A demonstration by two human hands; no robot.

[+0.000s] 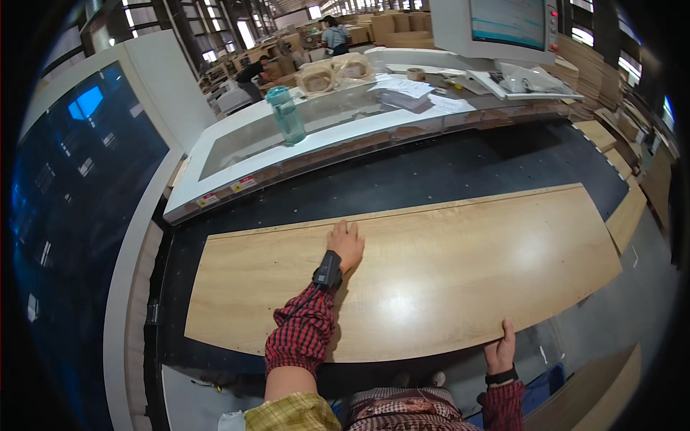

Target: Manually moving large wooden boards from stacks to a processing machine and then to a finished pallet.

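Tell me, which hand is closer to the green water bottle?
Left. The left hand rests flat on the wooden board's far side, nearer the bottle. The right hand grips its near edge, farther away.

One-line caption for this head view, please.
Left hand flat on a pale wooden board, right hand gripping its near edge, on a dark machine bed.

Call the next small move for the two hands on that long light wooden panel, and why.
Probably slide the long light wooden panel further onto the dark perforated machine bed. The left hand lies flat on its far edge, the right hand has a grip on its near edge, and that near edge seems to overhang the bed toward the person, so a short push forward looks likely.
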